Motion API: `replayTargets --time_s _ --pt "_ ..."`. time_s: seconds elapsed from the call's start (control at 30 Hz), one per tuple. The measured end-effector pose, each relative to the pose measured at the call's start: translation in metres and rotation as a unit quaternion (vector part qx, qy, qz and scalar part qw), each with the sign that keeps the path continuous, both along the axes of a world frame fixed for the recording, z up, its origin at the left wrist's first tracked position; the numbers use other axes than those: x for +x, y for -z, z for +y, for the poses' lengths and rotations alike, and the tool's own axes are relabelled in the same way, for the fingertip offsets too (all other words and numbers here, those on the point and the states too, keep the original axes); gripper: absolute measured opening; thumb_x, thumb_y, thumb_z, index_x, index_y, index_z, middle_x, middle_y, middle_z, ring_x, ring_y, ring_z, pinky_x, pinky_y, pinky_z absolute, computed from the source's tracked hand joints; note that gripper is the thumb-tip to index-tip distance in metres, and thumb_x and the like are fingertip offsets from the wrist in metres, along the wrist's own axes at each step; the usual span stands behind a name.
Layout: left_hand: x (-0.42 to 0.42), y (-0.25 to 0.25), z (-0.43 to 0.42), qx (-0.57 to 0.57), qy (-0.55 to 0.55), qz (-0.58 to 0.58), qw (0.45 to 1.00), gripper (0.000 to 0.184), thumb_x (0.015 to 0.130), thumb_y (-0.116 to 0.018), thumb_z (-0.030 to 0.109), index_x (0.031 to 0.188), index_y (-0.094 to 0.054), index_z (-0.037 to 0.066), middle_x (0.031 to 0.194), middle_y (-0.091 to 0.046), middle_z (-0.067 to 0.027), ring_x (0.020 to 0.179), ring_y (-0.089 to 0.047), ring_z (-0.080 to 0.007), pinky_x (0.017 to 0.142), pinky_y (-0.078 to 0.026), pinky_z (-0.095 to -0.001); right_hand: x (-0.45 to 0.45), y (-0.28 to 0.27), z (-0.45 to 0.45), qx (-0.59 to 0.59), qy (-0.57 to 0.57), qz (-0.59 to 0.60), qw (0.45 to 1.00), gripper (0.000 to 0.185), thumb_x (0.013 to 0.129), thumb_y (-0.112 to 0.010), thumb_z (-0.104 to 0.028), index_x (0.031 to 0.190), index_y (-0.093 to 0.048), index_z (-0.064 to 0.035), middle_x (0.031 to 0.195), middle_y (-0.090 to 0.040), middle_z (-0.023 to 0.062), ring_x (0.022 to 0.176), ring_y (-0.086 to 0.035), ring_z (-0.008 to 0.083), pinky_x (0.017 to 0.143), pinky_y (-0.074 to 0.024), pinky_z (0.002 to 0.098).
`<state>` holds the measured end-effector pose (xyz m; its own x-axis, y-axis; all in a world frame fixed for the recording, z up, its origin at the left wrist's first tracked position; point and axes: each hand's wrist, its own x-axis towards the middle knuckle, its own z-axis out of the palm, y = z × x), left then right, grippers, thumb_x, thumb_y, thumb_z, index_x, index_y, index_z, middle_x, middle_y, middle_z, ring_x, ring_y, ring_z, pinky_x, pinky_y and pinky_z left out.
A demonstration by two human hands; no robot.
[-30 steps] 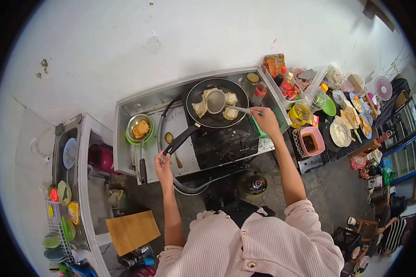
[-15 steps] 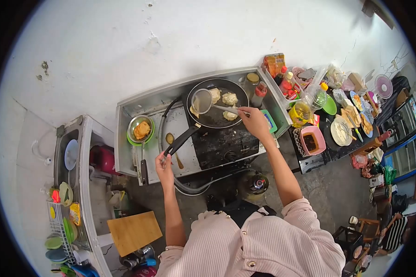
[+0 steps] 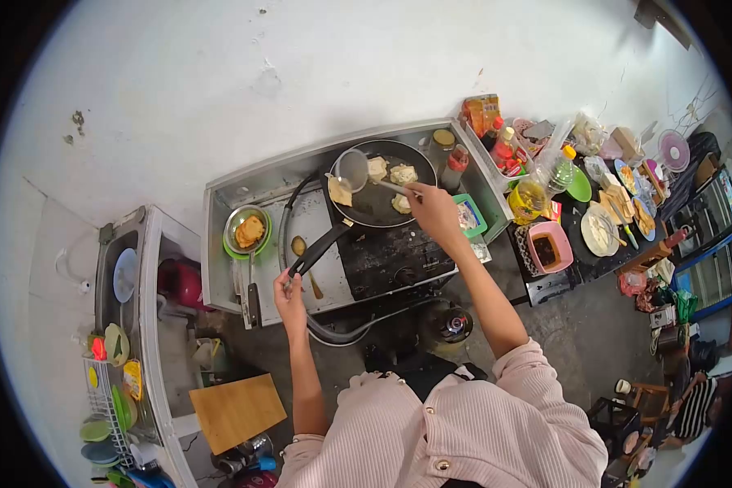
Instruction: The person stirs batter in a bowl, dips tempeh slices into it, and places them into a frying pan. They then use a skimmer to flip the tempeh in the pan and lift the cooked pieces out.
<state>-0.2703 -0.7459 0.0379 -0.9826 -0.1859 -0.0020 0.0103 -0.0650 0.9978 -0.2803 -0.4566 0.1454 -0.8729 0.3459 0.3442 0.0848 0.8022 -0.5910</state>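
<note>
Right now, both hands are closed on things. The left hand wraps the free end of the black handle of a frying pan, which sits on a dark stove; that handle leaves the rim between seven and eight o'clock. The right hand, between three and four o'clock at the pan's edge, grips the thin stem of a mesh strainer. The strainer's round head is over the pan between nine and ten o'clock; whether it touches anything below is hard to tell.

Inside the pan are three pale lumps, one near eleven o'clock, one at two and one between four and five, the last partly covered by the stem. A flatter yellowish piece lies close to nine o'clock, beside the strainer's head in this view.

At eight o'clock from the pan, a spoon lies on the worktop. Farther out that way, a second strainer with a golden piece in it rests over a green bowl. A lidded jar stands at two o'clock, a sauce bottle just beside it, and a green-edged tub near four o'clock. Well beyond, also towards four, is a pink bowl of dark liquid.
</note>
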Motion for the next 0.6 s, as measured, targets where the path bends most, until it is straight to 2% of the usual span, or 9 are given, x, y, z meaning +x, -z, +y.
replayTargets --time_s 0.23,0.27,0.37,0.6 --pt "0.002 -0.003 0.001 -0.002 -0.010 -0.006 1.000 0.031 0.083 -0.058 0.019 0.107 -0.050 0.001 0.095 -0.049 -0.0043 0.073 -0.046 -0.0087 0.067 -0.038 -0.0220 -0.008 0.003 -0.007 0.127 -0.022 0.008 0.992 0.016 0.078 -0.051 -0.020 0.076 -0.063 -0.0100 0.062 -0.059 0.0142 0.059 -0.058 0.0319 0.053 -0.0462 0.0412" --pt "0.002 -0.003 0.001 -0.003 -0.010 -0.005 1.000 0.031 0.083 -0.058 0.019 0.107 -0.050 0.001 0.095 -0.049 -0.0043 0.073 -0.046 -0.0087 0.067 -0.038 -0.0220 -0.009 0.004 -0.005 0.138 -0.036 0.045 0.989 0.015 0.077 -0.051 -0.019 0.072 -0.062 -0.0093 0.060 -0.058 0.0141 0.057 -0.058 0.0322 0.051 -0.0457 0.0416" --pt "0.001 -0.001 0.000 -0.001 -0.006 0.001 1.000 0.031 0.083 -0.058 0.019 0.107 -0.050 0.001 0.095 -0.048 -0.0041 0.073 -0.046 -0.0085 0.067 -0.038 -0.0217 -0.003 -0.010 -0.001 0.170 -0.029 0.018 0.985 0.016 0.077 -0.051 -0.018 0.070 -0.061 -0.0084 0.060 -0.058 0.0142 0.056 -0.058 0.0319 0.051 -0.0455 0.0411" --pt "0.001 -0.003 0.000 0.003 -0.004 0.008 1.000 0.030 0.083 -0.058 0.018 0.107 -0.050 0.001 0.096 -0.047 -0.0033 0.073 -0.046 -0.0074 0.067 -0.037 -0.0204 0.014 -0.025 0.011 0.156 -0.046 0.024 0.986 0.018 0.078 -0.052 -0.020 0.071 -0.062 -0.0077 0.060 -0.058 0.0145 0.057 -0.058 0.0321 0.052 -0.0457 0.0409"
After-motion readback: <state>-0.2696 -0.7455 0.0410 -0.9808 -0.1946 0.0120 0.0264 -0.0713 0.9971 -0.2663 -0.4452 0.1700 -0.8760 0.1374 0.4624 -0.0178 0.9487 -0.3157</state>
